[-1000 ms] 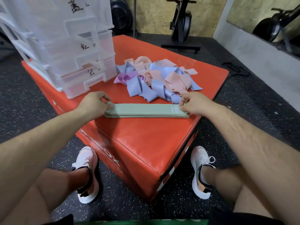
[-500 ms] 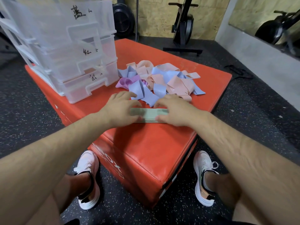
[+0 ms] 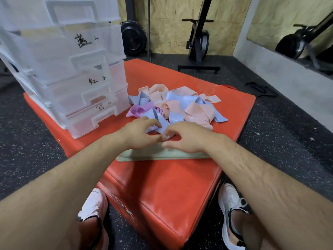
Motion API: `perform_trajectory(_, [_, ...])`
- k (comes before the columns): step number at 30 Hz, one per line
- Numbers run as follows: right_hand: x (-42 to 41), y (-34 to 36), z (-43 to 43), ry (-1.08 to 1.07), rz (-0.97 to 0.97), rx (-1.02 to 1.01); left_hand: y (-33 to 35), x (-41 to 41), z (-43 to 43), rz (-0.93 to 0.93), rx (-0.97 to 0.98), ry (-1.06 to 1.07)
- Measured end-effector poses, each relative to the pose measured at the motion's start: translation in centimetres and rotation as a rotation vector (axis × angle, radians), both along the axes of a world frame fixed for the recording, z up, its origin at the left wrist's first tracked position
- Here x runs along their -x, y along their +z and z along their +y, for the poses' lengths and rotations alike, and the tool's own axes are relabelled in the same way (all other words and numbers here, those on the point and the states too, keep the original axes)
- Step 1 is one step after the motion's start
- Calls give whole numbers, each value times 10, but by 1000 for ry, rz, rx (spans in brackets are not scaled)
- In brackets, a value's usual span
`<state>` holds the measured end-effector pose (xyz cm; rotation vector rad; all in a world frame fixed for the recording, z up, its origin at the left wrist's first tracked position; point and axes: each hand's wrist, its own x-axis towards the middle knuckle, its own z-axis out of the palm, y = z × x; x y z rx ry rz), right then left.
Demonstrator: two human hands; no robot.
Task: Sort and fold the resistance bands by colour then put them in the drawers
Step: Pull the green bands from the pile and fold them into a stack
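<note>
A flat stack of pale green bands lies across the near part of the orange padded box. Beyond it sits a loose pile of peach bands, blue bands and a purple band. My left hand and my right hand are side by side over the stack's far edge. Their loosely bent fingertips touch a blue band at the pile's near edge. A clear plastic drawer unit with handwritten labels stands at the left of the box, its drawers closed.
The box stands on dark speckled gym flooring. My two white shoes flank its near corner. A black exercise machine and a weight plate stand at the back wall. A black cord lies on the floor at right.
My hands went from the ends of the green stack to its middle. They then moved forward off it to the blue band at the pile's edge. The green stack stays flat.
</note>
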<state>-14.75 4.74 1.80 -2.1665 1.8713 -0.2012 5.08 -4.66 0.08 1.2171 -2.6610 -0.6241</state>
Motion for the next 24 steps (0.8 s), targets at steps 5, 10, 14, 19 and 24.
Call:
perform_trajectory(5, [12, 6, -40, -96, 196, 53, -4, 1, -47, 77, 73, 241])
perform_trajectory(10, [24, -12, -72, -263, 127, -105, -11, 31, -74, -24, -31, 313])
perform_trajectory(14, [33, -24, -98, -302, 104, -50, -24, 56, -93, -15, 67, 295])
perform_trajectory(19, [32, -36, -117, -367, 80, 132, -10, 74, -92, 286, 7, 317])
perform_trajectory(24, [42, -11, -120, -581, -494, 329, 16, 69, -90, 586, 66, 332])
